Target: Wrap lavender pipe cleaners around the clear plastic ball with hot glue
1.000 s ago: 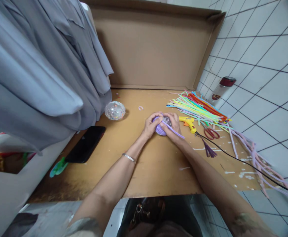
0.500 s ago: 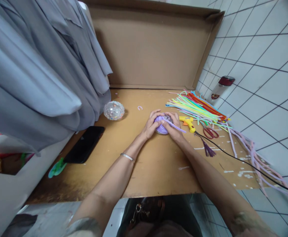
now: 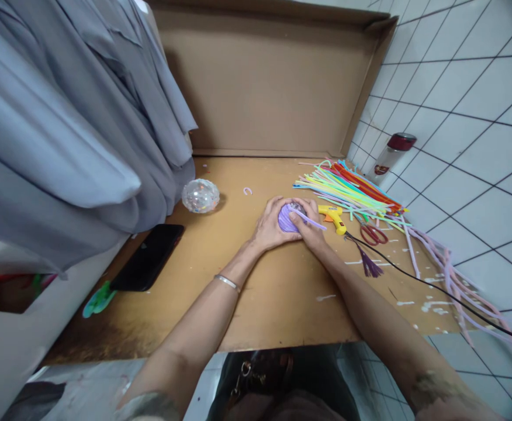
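Between both hands is a ball (image 3: 286, 218) partly wrapped in purple pipe cleaner, with its clear surface showing on the right side. My left hand (image 3: 268, 225) cups it from the left and below, fingers wrapped round. On the other side my right hand (image 3: 309, 225) grips the ball, its thumb pressing on the wrapped strands. A loose purple pipe cleaner end (image 3: 315, 221) sticks out to the right past that thumb. Just right of the right hand lies a yellow glue gun (image 3: 335, 217).
A clear ball (image 3: 200, 196) and a small pink curved piece (image 3: 248, 190) lie to the left. A black phone (image 3: 148, 257) is near the left edge. Colourful pipe cleaners (image 3: 348, 190), red-handled scissors (image 3: 373, 234), a purple tassel (image 3: 370, 265) and a bottle (image 3: 390, 158) are right. Cardboard (image 3: 273, 82) stands behind.
My left hand has shifted its hold, its palm now lower round the ball. The ball has turned a little. My right thumb stays on the purple strands.
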Tool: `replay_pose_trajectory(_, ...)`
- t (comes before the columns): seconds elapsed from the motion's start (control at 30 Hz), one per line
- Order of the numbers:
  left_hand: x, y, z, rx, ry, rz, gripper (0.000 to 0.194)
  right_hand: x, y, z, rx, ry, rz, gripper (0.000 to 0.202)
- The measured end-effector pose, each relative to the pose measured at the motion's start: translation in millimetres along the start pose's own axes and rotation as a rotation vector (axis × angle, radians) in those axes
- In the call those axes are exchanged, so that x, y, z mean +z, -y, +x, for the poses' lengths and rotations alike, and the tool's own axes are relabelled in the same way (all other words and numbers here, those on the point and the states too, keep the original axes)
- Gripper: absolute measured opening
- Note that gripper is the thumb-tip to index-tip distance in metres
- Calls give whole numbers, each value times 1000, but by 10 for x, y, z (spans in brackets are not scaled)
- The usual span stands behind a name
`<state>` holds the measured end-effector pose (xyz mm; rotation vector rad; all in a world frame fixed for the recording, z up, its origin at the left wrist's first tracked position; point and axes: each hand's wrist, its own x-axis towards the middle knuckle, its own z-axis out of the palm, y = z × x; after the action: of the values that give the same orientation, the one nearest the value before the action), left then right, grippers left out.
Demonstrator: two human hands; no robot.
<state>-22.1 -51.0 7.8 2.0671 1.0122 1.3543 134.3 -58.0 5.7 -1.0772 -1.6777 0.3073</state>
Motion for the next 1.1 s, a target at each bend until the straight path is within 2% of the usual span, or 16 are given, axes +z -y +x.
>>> replay_pose_trajectory(0.27,40,107,89,-91,-111,-257,75,47,-15,-45,-88,10,-69,61)
replay_pose_trajectory(0.47,37,172,130,-116,-93,-322,74,88,-50,-50,-100,10,-138,59)
replay_pose_trajectory(0.7,-7,161,152,-123,-62,-359,71,99,8,-64,-88,12,-180,55)
replay_pose_trajectory(0.8,-14,184,167,-138,-69,-368,74,114,3,-73,-70,-30,-216,52)
replay_pose_trajectory(0.9,-14,226,175,-160,-102,-387,77,11,-56,-49,11,-150,-356,49)
replay_pose_trajectory(1.0,-17,252,172,-194,-139,-420,78,-232,-145,4,174,-249,-601,52)
replay_pose_trajectory(1.1,-23,252,162,-211,-148,-426,78,-454,-204,49,406,-159,-871,59)
